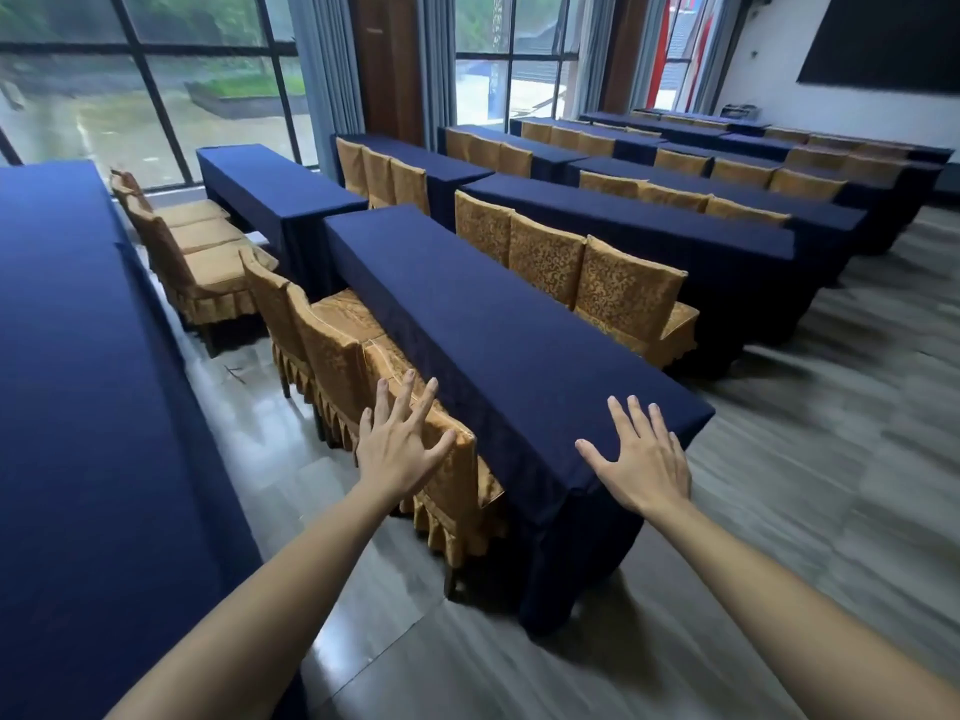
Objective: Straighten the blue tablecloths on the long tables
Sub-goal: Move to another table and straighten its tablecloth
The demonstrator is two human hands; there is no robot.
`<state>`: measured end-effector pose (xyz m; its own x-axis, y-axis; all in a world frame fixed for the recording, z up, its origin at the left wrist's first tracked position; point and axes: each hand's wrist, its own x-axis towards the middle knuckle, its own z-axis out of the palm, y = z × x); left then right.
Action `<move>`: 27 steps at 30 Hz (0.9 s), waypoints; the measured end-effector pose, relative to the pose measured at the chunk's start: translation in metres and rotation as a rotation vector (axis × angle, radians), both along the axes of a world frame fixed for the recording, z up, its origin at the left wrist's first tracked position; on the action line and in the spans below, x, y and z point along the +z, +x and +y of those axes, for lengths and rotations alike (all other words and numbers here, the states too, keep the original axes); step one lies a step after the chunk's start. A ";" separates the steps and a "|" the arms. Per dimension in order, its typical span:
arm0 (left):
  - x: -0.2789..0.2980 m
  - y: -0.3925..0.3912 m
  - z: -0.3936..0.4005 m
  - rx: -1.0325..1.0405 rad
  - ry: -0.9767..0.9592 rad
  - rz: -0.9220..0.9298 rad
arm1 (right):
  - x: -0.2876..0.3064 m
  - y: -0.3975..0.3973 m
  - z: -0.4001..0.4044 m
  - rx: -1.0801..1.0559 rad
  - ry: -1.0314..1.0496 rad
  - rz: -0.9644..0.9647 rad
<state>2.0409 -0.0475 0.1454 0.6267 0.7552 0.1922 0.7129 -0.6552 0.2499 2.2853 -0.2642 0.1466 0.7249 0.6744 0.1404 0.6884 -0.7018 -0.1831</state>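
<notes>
A long table under a dark blue tablecloth (467, 314) runs away from me in the middle of the head view, its near end just ahead of my hands. My right hand (641, 454) is open with fingers spread, over the near right corner of that cloth; I cannot tell whether it touches. My left hand (400, 439) is open too, fingers fanned, in front of the gold chair (457, 491) beside the table's near left edge. Neither hand holds anything. Another blue-clothed table (67, 407) stretches along the left.
Gold-covered chairs (582, 278) line each row. More blue-clothed tables (675, 236) fill the room toward the back right. Tall windows (156, 96) with curtains stand at the far left and centre. A grey wood-look floor aisle (831, 433) runs along the right.
</notes>
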 end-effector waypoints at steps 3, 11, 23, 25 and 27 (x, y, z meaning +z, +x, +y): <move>-0.003 0.022 0.013 0.050 -0.046 -0.003 | -0.005 0.026 0.012 -0.005 -0.003 0.044; -0.030 0.100 0.068 0.097 -0.106 0.042 | -0.033 0.113 0.067 0.016 -0.032 0.120; -0.060 0.225 0.123 0.121 -0.267 0.052 | -0.041 0.247 0.127 -0.020 -0.152 0.256; -0.066 0.238 0.131 0.120 -0.284 0.069 | -0.045 0.264 0.134 -0.024 -0.168 0.258; -0.072 0.248 0.140 0.141 -0.306 0.080 | -0.049 0.282 0.141 -0.030 -0.181 0.280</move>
